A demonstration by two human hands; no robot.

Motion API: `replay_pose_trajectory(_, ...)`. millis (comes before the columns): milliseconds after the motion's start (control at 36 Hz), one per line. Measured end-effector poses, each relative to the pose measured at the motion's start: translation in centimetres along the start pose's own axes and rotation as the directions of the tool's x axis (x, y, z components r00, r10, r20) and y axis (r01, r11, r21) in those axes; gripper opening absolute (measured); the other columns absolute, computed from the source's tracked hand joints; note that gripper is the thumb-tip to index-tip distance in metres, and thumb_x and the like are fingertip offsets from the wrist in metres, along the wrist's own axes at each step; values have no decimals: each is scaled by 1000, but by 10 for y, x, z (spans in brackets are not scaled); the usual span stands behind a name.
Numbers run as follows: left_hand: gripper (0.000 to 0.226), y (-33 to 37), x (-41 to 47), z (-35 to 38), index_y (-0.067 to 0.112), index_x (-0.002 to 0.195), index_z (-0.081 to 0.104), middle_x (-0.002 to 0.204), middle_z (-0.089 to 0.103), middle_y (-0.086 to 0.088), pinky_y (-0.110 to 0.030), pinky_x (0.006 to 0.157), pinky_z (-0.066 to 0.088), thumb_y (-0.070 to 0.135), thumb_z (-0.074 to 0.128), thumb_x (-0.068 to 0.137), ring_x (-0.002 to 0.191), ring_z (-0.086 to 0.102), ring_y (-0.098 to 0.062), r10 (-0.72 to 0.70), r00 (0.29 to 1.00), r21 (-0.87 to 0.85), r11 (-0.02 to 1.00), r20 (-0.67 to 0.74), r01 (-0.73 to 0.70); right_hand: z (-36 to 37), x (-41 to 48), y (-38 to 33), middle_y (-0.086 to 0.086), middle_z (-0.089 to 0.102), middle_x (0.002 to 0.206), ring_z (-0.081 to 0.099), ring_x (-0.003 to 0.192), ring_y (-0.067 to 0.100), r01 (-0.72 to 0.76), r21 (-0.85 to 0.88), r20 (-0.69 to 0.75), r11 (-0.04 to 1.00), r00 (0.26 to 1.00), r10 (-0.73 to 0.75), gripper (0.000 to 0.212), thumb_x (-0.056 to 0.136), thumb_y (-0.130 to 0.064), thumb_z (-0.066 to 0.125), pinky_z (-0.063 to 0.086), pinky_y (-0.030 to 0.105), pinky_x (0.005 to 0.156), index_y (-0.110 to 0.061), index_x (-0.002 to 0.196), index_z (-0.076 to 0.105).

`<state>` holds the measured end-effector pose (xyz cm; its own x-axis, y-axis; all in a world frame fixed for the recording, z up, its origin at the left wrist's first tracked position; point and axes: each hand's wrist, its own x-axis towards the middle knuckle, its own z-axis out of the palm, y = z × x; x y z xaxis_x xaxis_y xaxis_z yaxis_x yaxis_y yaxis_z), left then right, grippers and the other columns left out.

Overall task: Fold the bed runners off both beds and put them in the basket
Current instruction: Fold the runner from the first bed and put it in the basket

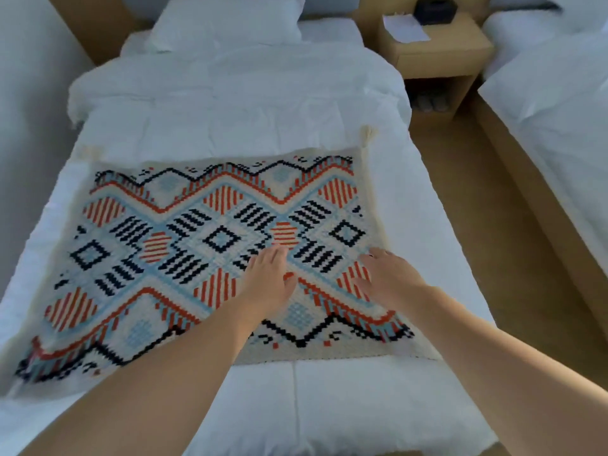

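Bed runner (pixel 210 245): pattern hidden under the left hand (pixel 268 281), the right hand (pixel 388 278) and both forearms. The corner left of the left hand is blurred and cut by the frame edge.
Second bed (pixel 559 103), right of the right hand: cut off.
Dark object (pixel 434 9) on the nightstand (pixel 437 57), beyond the right hand: blurred, unidentifiable.

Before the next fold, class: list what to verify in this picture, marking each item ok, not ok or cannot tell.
1. The bed runner lies spread flat on the bed: ok.
2. The left hand is open on the runner: ok.
3. The right hand is open on the runner: ok.
4. A hand grips an edge for folding: not ok; neither hand grips anything.
5. The basket is nearby: cannot tell; none in view.
6. The second bed has its runner off: cannot tell; only part of that bed shows.
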<state>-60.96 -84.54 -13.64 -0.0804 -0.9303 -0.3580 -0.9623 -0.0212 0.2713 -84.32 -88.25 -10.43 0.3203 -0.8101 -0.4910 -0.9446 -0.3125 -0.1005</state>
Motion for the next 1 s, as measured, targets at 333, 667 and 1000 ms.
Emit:
replay_pose_trajectory(333, 68, -8, 176, 84, 18, 152, -3, 160, -9, -2, -40, 120, 0, 52, 21, 99, 147, -9, -19, -113, 991, 134, 986, 68, 103, 69, 159, 71, 9, -1, 162, 5, 149, 28, 40, 20, 100, 999, 994, -42, 66, 100, -45, 37, 16, 42, 120, -19, 154, 10)
replay_pose_trajectory(667, 69, -64, 338, 132, 19, 148, -18, 158, -20, -5, -44, 118, -9, 56, 8, 97, 145, -19, -22, -121, 987, 150, 979, -105, 136, 95, 330, 88, 11, -23, 158, -19, 146, 29, 76, -87, -23, 993, 997, -78, 72, 100, -53, 19, -2, 45, 121, -16, 153, -13)
replay_pose_trajectory(1000, 69, -88, 374, 196, 21, 144, -26, 156, -22, -5, -47, 118, -9, 58, -2, 91, 144, -22, -23, -86, 971, 144, 982, -221, 119, 75, 461, 114, 13, -15, 160, -12, 148, 30, 4, -121, -143, 993, 989, -21, 75, 98, -58, 12, -3, 42, 120, -12, 153, -9)
